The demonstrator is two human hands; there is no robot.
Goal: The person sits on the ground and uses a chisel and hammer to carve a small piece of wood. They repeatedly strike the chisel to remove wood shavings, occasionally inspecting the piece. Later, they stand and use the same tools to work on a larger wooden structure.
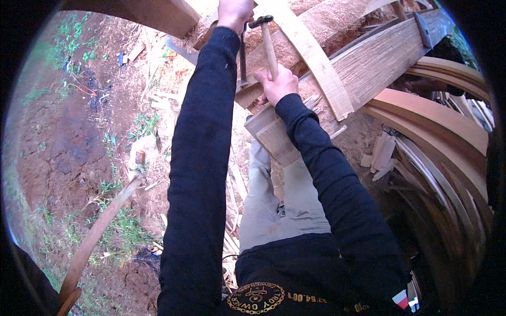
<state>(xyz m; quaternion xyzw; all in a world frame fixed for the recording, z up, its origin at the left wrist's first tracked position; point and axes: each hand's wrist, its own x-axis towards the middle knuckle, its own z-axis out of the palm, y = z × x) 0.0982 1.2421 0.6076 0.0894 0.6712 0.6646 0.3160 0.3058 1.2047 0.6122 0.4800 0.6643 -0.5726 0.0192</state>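
Note:
My right hand (pixel 281 84) is closed around the wooden handle (pixel 269 47) of a hammer. Its dark metal head (pixel 260 21) points away from me, close beside my left hand (pixel 235 12). At the top edge, my left hand is closed at the upper end of a thin dark metal bar (pixel 243 59); its fingers are partly hidden, and I cannot make out the bar's exact kind. The bar's other end meets a wooden piece (pixel 246 96) near my right hand. Below my right wrist juts a squared wooden block (pixel 274 138), above my legs.
A pale curved board (pixel 319 63) lies across a long weathered plank (pixel 382 59) at the right. Several curved boards (pixel 429 118) are stacked beyond it. A long-handled tool (pixel 100 229) slants over the earth at the left. Wood chips and offcuts (pixel 382 152) lie about.

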